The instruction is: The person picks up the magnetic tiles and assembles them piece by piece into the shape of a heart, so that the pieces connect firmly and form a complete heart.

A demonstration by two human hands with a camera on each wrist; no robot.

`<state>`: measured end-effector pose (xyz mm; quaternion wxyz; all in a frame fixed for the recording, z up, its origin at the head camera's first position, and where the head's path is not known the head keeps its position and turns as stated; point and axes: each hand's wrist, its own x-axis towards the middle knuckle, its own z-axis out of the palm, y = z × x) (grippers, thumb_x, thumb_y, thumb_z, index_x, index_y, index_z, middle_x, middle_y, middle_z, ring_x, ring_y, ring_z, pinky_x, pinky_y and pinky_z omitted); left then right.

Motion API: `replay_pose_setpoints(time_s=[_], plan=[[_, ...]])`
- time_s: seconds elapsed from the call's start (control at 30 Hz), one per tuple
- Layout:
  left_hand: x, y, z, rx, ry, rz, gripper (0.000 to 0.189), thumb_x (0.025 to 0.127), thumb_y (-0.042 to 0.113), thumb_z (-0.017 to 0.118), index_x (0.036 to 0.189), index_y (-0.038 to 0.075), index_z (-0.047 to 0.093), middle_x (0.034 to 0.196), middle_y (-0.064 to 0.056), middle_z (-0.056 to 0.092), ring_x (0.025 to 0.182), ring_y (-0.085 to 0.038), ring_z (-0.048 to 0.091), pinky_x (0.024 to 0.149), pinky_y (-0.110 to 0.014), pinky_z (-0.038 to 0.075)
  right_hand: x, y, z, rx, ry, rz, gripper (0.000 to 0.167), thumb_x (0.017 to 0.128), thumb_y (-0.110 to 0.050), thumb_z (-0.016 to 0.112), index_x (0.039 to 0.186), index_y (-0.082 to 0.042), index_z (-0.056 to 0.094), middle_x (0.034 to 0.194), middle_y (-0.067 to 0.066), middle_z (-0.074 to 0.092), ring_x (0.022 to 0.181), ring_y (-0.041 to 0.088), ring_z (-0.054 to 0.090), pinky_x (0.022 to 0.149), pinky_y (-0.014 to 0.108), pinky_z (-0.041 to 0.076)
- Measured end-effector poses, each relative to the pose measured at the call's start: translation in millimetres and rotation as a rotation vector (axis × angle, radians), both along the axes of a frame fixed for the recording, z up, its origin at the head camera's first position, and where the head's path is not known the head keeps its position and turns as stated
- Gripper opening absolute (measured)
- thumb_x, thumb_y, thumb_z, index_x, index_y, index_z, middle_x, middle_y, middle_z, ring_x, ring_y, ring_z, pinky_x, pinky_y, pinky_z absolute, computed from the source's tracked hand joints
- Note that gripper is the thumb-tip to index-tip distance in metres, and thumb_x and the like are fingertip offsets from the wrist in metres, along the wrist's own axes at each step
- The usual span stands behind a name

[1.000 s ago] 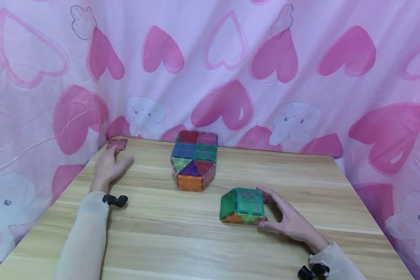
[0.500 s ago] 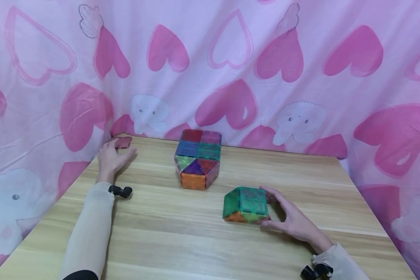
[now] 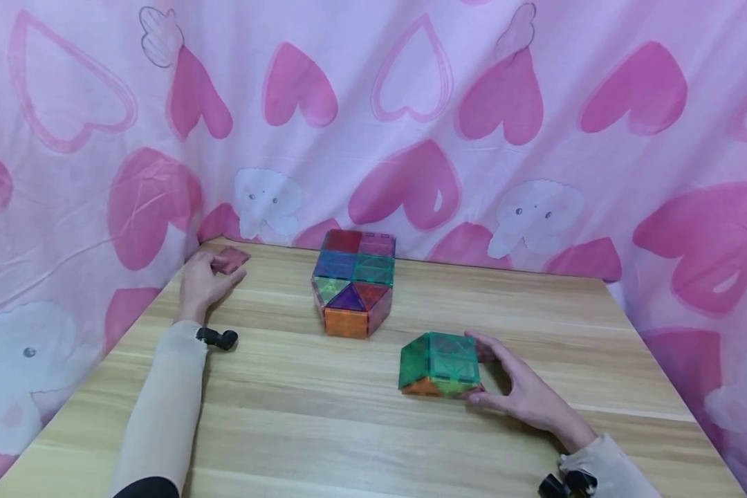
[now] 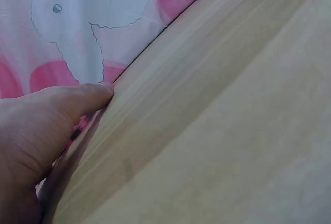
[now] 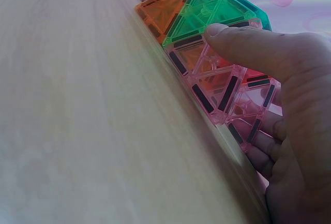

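My left hand (image 3: 200,282) is at the table's far left corner, its fingers at the edge of a flat pink magnetic tile (image 3: 233,259). In the left wrist view the thumb (image 4: 93,97) covers most of that tile, and a strip of pink with black magnets shows beneath. My right hand (image 3: 523,389) grips the right end of a small magnetic-tile block (image 3: 451,360). Green tiles form its top, with orange and lime triangles in front. In the right wrist view my thumb presses a clear pink triangular tile (image 5: 220,100) on that block, fingers curled behind.
A larger magnetic-tile structure (image 3: 347,321) stands at the back middle, its top made of red, pink, blue, green and triangular tiles. Behind the wooden table (image 3: 299,429) hangs a pink heart-patterned curtain (image 3: 404,187), meeting its back and side edges.
The pink tile by my left hand has turned and shifted right, away from the corner. The left fingers have drawn in at its left edge. My right hand stays on the block.
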<state>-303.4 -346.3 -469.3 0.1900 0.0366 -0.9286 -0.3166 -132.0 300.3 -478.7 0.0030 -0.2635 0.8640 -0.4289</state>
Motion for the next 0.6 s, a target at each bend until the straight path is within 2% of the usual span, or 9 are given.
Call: replay_pose_setpoints(time_s=[0.1, 0.2, 0.3, 0.5, 0.6], plan=[[0.9, 0.2, 0.0, 0.024, 0.022, -0.051, 0.050, 0.096, 0.031, 0.088, 0.119, -0.010, 0.073, 0.121, -0.030, 0.067, 0.113, -0.046, 0.062, 0.101, -0.057, 0.048, 1.1, 0, 0.0, -0.005, -0.004, 0.000, 0.101, 0.092, -0.025, 0.094, 0.174, -0.017, 0.036, 0.154, -0.005, 0.060, 0.134, 0.012, 0.060, 0.117, 0.017, 0.036], [3.2, -3.3, 2.1, 0.014, 0.012, -0.086, 0.047, 0.098, 0.030, 0.088, 0.120, -0.008, 0.072, 0.119, -0.030, 0.069, 0.110, -0.044, 0.063, 0.098, -0.054, 0.048, 1.6, -2, -0.6, -0.004, -0.004, 0.004, 0.100, 0.093, -0.026, 0.094, 0.174, -0.018, 0.037, 0.154, -0.004, 0.061, 0.134, 0.013, 0.060, 0.117, 0.019, 0.037], [7.9, -8.2, 5.5, 0.011, -0.038, -0.117, 0.050, 0.099, 0.033, 0.087, 0.128, -0.005, 0.072, 0.124, -0.028, 0.069, 0.113, -0.042, 0.061, 0.097, -0.050, 0.047, 1.6, -3, -1.4, -0.005, -0.007, 0.008, 0.099, 0.093, -0.027, 0.094, 0.174, -0.018, 0.036, 0.154, -0.005, 0.061, 0.134, 0.013, 0.061, 0.117, 0.019, 0.038], [18.0, -12.5, 7.2, 0.100, -0.137, -0.149, 0.071, 0.091, 0.034, 0.095, 0.146, 0.001, 0.066, 0.143, -0.025, 0.065, 0.128, -0.041, 0.059, 0.109, -0.050, 0.048, 1.2, 0, -0.8, -0.004, 0.000, 0.009, 0.099, 0.093, -0.028, 0.094, 0.174, -0.021, 0.037, 0.154, -0.005, 0.061, 0.134, 0.013, 0.060, 0.118, 0.017, 0.037], [22.3, -8.9, 5.7, 0.159, -0.148, -0.137, 0.079, 0.087, 0.040, 0.098, 0.150, 0.005, 0.065, 0.146, -0.023, 0.065, 0.130, -0.038, 0.059, 0.106, -0.038, 0.049, 1.4, 2, 0.1, 0.001, 0.009, 0.014, 0.097, 0.093, -0.028, 0.094, 0.173, -0.022, 0.038, 0.154, -0.002, 0.062, 0.135, 0.014, 0.061, 0.118, 0.018, 0.038]])
